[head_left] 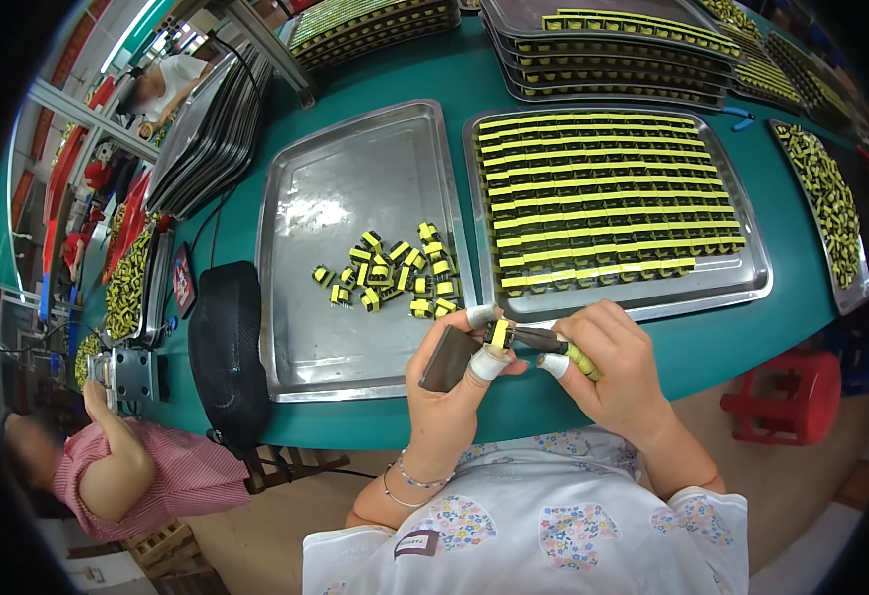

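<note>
My left hand [441,421] pinches a small yellow-and-black coil component [500,334] between thumb and fingertip, both covered in white. A dark flat block [448,359] also rests in that hand, against the palm. My right hand [621,375] is closed around a slim tool with a dark tapered tip [537,339] and a yellow-green wrapped grip [583,363]. Its tip meets the component or lies right beside it; the exact contact is too small to tell. Loose components of the same kind [380,273] lie heaped in the left metal tray [305,327].
A second metal tray [756,283] holds neat rows of components [603,198]. Stacked trays [613,74] stand behind it, and a tray of loose pieces [821,188] is at far right. A black case [228,342] lies left; a person in striped clothing [157,471] sits beyond it.
</note>
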`<state>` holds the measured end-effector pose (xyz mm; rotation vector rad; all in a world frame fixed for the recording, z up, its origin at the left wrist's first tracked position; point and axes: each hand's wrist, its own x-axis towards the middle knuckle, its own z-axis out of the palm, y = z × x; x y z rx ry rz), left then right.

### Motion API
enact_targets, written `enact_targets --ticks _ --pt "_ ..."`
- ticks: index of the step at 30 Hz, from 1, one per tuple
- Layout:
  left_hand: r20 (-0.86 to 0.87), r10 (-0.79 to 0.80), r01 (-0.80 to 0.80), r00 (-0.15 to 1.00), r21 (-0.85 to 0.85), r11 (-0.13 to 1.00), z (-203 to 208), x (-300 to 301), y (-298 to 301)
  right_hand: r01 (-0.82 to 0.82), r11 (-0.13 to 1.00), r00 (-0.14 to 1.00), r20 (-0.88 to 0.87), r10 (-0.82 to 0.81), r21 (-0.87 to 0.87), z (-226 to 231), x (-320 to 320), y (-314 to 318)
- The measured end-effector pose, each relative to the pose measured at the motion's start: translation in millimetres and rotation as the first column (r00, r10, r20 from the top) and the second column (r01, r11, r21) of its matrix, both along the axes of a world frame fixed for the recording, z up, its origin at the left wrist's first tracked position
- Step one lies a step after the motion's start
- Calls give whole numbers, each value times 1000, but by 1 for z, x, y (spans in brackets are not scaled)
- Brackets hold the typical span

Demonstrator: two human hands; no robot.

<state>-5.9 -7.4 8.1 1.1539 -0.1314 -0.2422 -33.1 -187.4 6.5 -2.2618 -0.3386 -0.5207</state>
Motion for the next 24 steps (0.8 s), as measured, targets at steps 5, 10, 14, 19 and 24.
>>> enact_targets --ticks 5,10,14,19,24 --pt "61 24 -28 998 66 997 -2 -2 -2 7 998 1000 5 -7 -61 0 -3 -1" --pt "34 35 -39 999 105 994 -4 -2 -2 31 996 1000 -4 -31 -81 3 -2 -1" --pt "-90 -18 14 996 -46 999 1 -1 -3 -7 973 995 -92 29 229 3 -2 -3" --pt "-180 -190 155 965 -189 970 0 0 -3 -68 772 965 -154 210 632 1 4 9" --pt "-168 -235 202 957 -189 961 1 -2 -4 4 496 751 -330 571 868 2 6 9"
